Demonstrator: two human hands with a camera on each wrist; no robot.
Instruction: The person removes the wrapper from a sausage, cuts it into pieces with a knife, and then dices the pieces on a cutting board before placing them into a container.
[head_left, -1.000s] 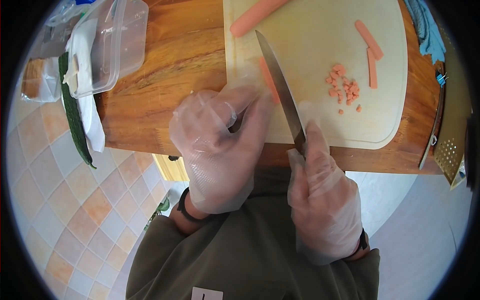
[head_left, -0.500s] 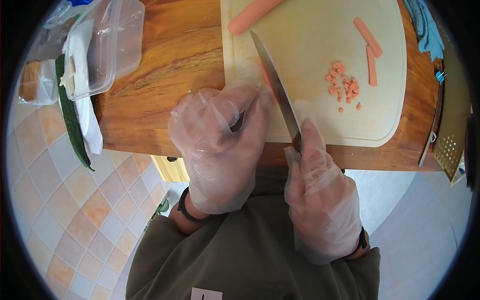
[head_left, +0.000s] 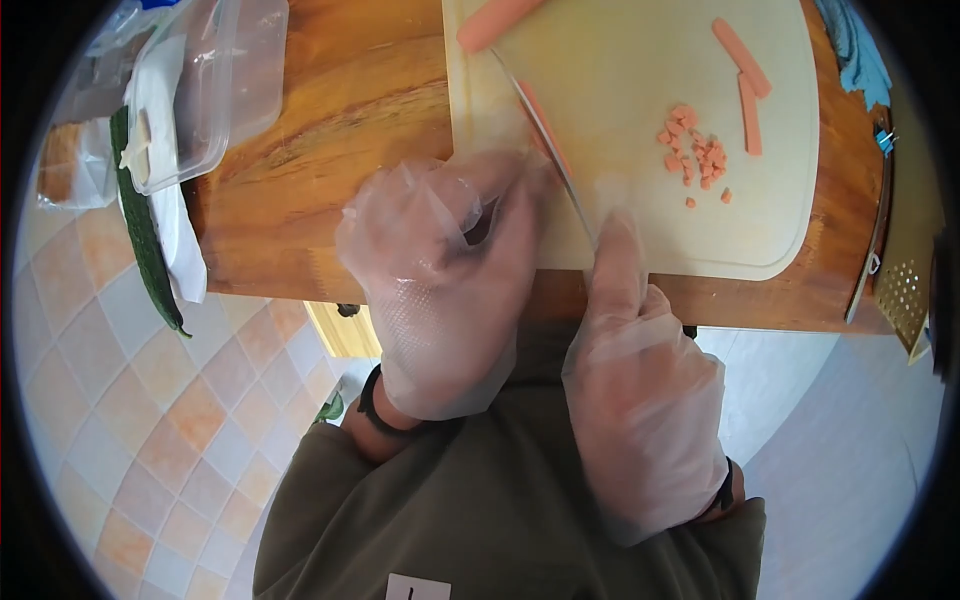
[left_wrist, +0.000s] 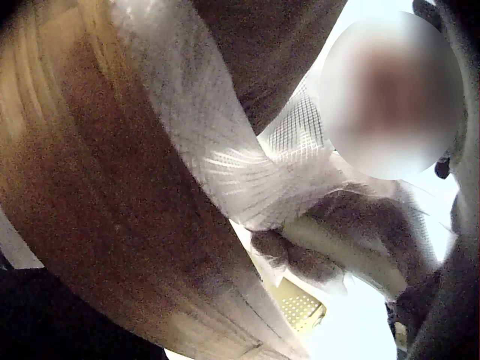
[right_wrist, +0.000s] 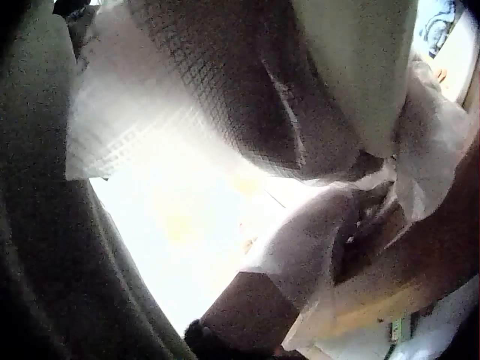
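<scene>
Gripping the knife (head_left: 545, 135), the right hand (head_left: 640, 390) slices a sausage strip (head_left: 543, 125) pinned by the left hand (head_left: 440, 270) on the cutting board (head_left: 640, 220) at the worktop's (head_left: 340, 110) near edge.

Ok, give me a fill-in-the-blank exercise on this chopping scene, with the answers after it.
1. The right hand holds a ____ over the cutting board.
2. The left hand steadies a pink strip beside the ____.
3. The pile of diced bits is ____ in colour.
4. The cucumber lies left of the ____ table.

Missing words: knife; blade; pink; wooden
</scene>
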